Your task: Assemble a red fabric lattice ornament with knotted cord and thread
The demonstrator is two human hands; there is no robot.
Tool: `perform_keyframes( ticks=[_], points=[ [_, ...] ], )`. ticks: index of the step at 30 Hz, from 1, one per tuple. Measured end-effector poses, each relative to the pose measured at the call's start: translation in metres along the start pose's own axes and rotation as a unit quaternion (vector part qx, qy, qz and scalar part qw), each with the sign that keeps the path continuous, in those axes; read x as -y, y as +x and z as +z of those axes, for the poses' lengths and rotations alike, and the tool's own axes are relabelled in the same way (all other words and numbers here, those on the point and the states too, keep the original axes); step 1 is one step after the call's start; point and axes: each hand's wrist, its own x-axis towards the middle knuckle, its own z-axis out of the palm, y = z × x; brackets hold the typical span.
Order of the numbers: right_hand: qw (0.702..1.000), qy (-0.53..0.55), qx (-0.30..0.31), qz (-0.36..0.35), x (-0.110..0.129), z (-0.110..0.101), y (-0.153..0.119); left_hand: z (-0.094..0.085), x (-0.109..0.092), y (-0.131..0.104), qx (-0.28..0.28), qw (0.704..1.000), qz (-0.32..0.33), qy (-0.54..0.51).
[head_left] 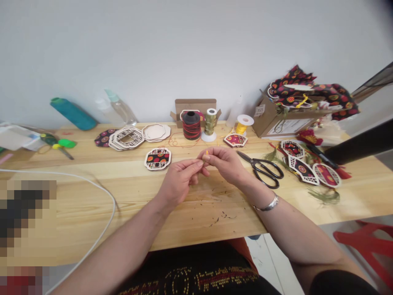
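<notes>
My left hand (181, 180) and my right hand (226, 164) meet over the middle of the wooden table, both pinched at the fingertips. A short bit of yellow cord (206, 153) pokes up from between the right thumb and forefinger. Whatever lies between the left fingertips is hidden. Left of the hands rests an eight-sided ornament (157, 159) with a pale lattice frame over dark flowered cloth. Black-handled scissors (260, 168) lie just beyond my right wrist, their blades pointing up and left.
Along the wall stand a red-and-black thread spool (191, 126), a gold thread spool (210, 123) and a yellow cord spool (244, 124). Lattice frames (127, 138) are stacked at left. Finished ornaments (303, 169) and a cloth-filled cardboard box (285, 116) sit at right. A white cable (107, 192) crosses the left side.
</notes>
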Motion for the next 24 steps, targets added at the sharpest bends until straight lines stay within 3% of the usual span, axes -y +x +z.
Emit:
perform_keyframes(
  ticks=[5, 12, 24],
  points=[
    [0.998, 0.008, 0.038, 0.045, 0.003, -0.002, -0.002, 0.0, -0.001, 0.0, -0.004, 1.0, 0.011, 0.008],
    [0.981, -0.183, 0.023, 0.061, 0.013, -0.02, -0.003, -0.001, -0.004, 0.004, -0.067, 0.997, 0.014, -0.024],
    [0.985, -0.165, -0.042, 0.003, 0.008, -0.026, 0.001, 0.001, -0.003, 0.002, -0.061, 0.998, 0.007, -0.006]
  ],
)
